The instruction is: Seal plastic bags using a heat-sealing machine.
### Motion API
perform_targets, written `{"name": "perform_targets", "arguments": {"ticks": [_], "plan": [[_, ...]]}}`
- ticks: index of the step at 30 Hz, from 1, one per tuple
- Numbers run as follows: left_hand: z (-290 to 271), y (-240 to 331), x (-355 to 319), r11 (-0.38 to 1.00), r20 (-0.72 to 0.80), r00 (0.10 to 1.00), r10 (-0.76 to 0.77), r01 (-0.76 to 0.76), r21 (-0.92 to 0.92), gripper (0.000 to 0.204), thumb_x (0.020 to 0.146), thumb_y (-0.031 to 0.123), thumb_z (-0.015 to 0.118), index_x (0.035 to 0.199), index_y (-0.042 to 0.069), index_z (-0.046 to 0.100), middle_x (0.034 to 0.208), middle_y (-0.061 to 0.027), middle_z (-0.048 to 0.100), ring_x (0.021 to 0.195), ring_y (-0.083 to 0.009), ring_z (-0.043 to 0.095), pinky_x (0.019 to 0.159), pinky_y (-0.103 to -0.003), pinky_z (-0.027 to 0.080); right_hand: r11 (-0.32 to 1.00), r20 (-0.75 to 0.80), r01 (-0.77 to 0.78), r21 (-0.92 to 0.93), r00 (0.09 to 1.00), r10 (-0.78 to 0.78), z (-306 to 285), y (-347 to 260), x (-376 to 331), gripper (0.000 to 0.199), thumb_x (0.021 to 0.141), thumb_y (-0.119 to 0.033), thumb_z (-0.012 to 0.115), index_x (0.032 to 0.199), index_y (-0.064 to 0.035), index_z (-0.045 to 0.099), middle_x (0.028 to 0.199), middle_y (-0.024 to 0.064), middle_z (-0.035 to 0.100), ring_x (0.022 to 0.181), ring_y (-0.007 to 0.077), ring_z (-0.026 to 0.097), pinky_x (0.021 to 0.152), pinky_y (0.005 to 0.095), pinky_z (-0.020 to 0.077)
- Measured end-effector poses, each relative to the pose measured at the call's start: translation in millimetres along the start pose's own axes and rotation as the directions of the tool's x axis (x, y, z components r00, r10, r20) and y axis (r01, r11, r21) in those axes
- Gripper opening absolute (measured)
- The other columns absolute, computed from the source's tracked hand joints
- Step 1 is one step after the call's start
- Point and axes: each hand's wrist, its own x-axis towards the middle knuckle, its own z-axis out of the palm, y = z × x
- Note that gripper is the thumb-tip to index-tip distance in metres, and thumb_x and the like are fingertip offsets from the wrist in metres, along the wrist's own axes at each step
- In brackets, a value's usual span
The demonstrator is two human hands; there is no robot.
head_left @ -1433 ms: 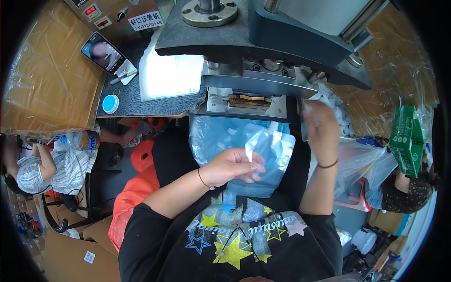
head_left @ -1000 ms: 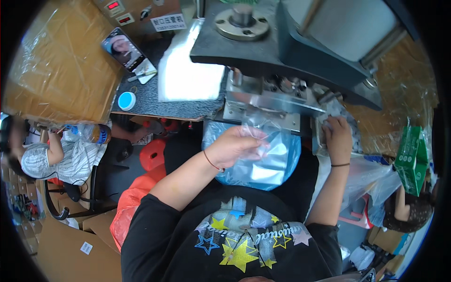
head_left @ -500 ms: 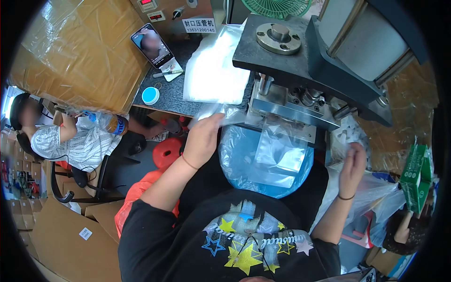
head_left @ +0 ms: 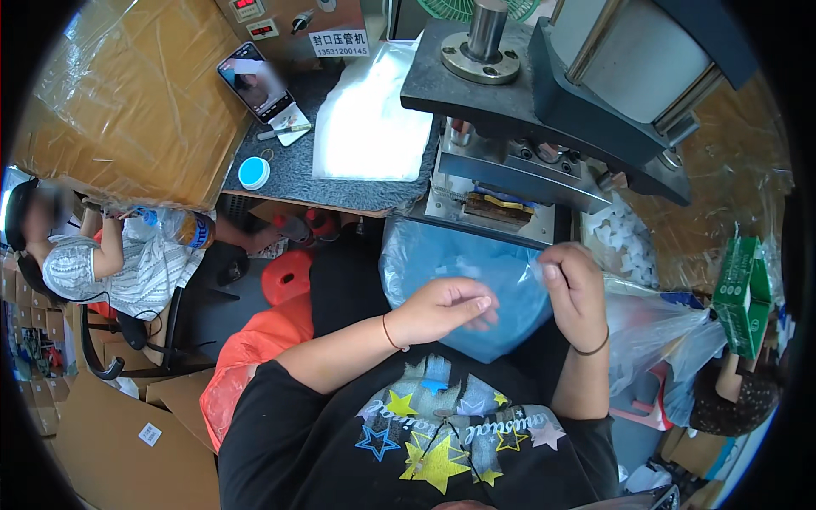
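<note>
My left hand [head_left: 442, 311] hovers over a round container lined with blue plastic [head_left: 463, 263]. Its fingers are loosely curled and apart from the thumb, with nothing visible in them. My right hand [head_left: 576, 293] is raised at the container's right side, thumb and forefinger close together. Something faint and see-through shows at those fingertips, too small to make out. Beyond both hands stands a press machine [head_left: 544, 89], its lower plate [head_left: 446, 204] bare of bags and its metal upper block [head_left: 518, 170] above. A stack of clear plastic bags [head_left: 374, 127] lies on the bench.
On the bench are a phone [head_left: 255, 83] and a blue-lidded jar [head_left: 253, 173]. White plastic scraps [head_left: 625, 242] heap right of the press. A large taped carton [head_left: 144, 102] stands left. Another person [head_left: 115, 263] sits at far left; a green box [head_left: 741, 297] is at right.
The clear bags on the press plate are gone from there. My left hand has let go of a clear bag and moved right and nearer; my right hand has moved inward. The press's guide post stands higher.
</note>
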Motion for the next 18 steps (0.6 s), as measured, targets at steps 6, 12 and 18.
{"name": "perform_targets", "arguments": {"ticks": [6,12,18], "plan": [[10,-8,7,0.965,0.123,0.967,-0.221,0.235,-0.113,0.026,0.1,0.019,0.062,0.121,0.003,0.063,0.109,-0.0114,0.072,0.098,-0.0184,0.071,0.083,-0.032,0.058,0.997,0.129,-0.079,-0.008,0.988,0.079,-17,14,-5,0.017,0.096,-0.011,0.056,0.106,0.0006,0.063,0.099,0.0171,0.064,0.09,0.0346,0.062,0.079,0.041,0.0491],[-18,13,30,0.974,-0.108,0.976,-0.187,0.17,-0.148,0.025,0.095,0.009,0.066,0.118,0.003,0.063,0.109,-0.0125,0.072,0.092,-0.0194,0.072,0.076,-0.031,0.06,0.744,-0.155,-0.358,-0.564,0.931,0.33,-44,101,-16,0.028,0.087,-0.011,0.067,0.114,-0.0042,0.062,0.111,0.0169,0.062,0.1,0.0394,0.061,0.082,0.0448,0.0504],[-36,22,51,0.946,-0.12,0.981,-0.155,0.113,-0.303,0.024,0.092,0.002,0.066,0.114,-0.001,0.059,0.103,-0.0149,0.068,0.091,-0.0214,0.071,0.079,-0.034,0.06,0.809,-0.16,-0.416,-0.416,0.909,0.386,-33,110,-19,0.024,0.085,-0.01,0.069,0.108,-0.0031,0.062,0.109,0.0154,0.062,0.096,0.0383,0.063,0.081,0.0432,0.0511]]}}
